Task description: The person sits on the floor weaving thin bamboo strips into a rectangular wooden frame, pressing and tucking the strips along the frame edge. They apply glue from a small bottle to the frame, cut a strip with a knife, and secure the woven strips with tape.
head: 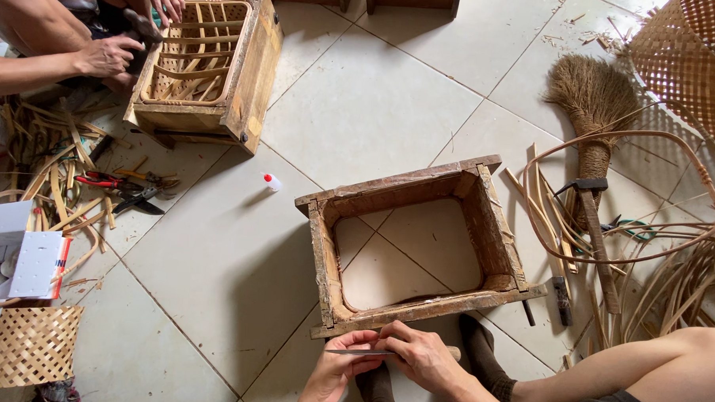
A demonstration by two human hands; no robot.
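Note:
An open wooden frame box with no bottom sits on the tiled floor just in front of me. My left hand and my right hand are close together at its near edge. Both pinch a thin flat strip held level between them. My dark-socked feet rest on the floor under the hands.
Another person's hands work at a second wooden frame filled with woven rattan at top left. Pliers and cane scraps lie left, a small white bottle mid-floor, a broom, hammer, cane loops and woven baskets right.

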